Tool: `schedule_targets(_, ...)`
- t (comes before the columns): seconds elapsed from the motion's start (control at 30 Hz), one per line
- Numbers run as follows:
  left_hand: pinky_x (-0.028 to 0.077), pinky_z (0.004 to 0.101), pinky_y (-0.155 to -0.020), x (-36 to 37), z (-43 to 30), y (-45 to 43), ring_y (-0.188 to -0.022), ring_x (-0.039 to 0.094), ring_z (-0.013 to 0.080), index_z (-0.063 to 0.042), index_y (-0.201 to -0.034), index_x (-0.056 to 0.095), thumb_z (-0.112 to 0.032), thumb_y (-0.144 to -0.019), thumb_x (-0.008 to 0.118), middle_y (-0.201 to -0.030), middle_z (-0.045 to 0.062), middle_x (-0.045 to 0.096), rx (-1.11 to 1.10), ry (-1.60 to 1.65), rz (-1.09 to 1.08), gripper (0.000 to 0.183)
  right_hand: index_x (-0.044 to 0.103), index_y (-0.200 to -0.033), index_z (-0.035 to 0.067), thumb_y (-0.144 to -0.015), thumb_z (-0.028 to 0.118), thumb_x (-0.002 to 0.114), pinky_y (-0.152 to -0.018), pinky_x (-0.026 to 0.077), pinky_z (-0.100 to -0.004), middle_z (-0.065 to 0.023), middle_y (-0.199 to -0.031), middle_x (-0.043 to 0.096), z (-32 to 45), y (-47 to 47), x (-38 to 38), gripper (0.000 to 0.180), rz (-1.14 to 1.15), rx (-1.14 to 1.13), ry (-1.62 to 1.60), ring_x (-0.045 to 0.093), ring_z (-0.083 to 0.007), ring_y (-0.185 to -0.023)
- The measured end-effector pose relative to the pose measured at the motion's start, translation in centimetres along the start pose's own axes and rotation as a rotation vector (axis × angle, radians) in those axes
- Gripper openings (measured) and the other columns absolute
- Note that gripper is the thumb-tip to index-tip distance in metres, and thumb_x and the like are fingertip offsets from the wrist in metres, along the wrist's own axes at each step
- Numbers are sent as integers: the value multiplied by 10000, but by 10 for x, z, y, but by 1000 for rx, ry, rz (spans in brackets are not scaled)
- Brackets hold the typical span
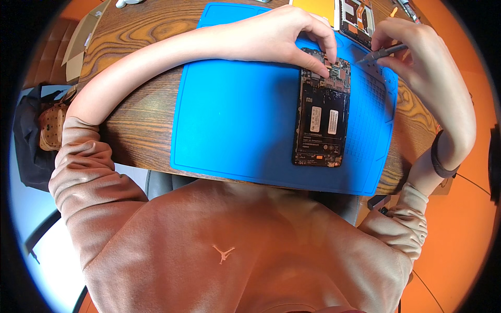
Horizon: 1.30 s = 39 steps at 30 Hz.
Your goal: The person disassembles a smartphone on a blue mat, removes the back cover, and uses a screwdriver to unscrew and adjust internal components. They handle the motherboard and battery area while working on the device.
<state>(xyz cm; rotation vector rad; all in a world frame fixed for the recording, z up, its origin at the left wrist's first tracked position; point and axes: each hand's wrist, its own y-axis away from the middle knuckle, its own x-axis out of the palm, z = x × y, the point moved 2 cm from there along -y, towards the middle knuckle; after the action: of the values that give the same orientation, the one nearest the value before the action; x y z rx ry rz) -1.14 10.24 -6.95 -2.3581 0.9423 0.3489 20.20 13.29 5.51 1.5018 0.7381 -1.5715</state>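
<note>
An opened smartphone [321, 113] lies on the blue silicone work mat [231, 121], its circuit board at the far end and its black battery below. My left hand [309, 35] is over the board, with thumb and index finger apart and their tips at its upper part; whether they pinch a small part cannot be told. My right hand [411, 47] holds a dark pen-like tool [385, 52] between thumb and fingers. The tool's pointed tip is over the mat, just right of the phone's upper end.
Beyond the mat lie a yellow panel [317, 11] and another phone part with an orange flex cable [358, 17]. Pens or markers [409, 11] are at the far right of the wooden table [137, 129]. A cardboard box [80, 47] stands at the left.
</note>
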Motion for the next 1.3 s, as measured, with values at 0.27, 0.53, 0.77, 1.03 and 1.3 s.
schedule_targets(0.27, 513, 351, -980, 1, -2, 1, -1060, 673, 227, -20, -1062, 689, -187, -890, 806, -1083, 106, 712, -9, -20, -20, 267, 639, -972, -20, -825, -45, 734, -728, 571, -332, -115, -936, 709, 6, 2, -3, 177, -42, 79, -70, 729, -243, -882)
schedule_targets(0.53, 493, 367, -1059, 1, -4, -1, -1081, 684, 222, -31, -1075, 727, -189, -902, 784, -1075, 88, 730, 43, -190, -33, 242, 647, -960, -22, -815, -30, 752, -782, 602, -374, -140, -936, 699, 4, 1, 12, 179, -43, 26, 85, 727, -268, -904)
schedule_targets(0.77, 502, 366, -1077, -1, -5, 0, -1148, 665, 219, -51, -1212, 710, -171, -898, 793, -1197, 79, 718, -14, -178, 3, 346, 663, -944, -10, -840, 51, 759, -770, 588, -369, -141, -923, 702, 35, -6, -5, 154, -8, 60, 82, 719, -274, -863)
schedule_targets(1.03, 489, 382, -1108, -3, -10, -2, -1199, 649, 230, -65, -1228, 709, -159, -898, 793, -1257, 94, 703, -81, -172, 57, 354, 703, -892, 15, -848, 125, 759, -747, 548, -392, -148, -817, 710, 47, 4, -21, 131, 63, 128, 90, 708, -314, -791)
schedule_targets(1.3, 502, 375, -1079, -3, -12, 1, -1167, 667, 228, -58, -1197, 723, -216, -921, 780, -1225, 103, 711, -111, -202, 13, 322, 665, -905, 14, -846, 93, 752, -739, 551, -387, -152, -796, 689, 36, -12, -19, 132, -4, -40, -79, 705, -320, -787)
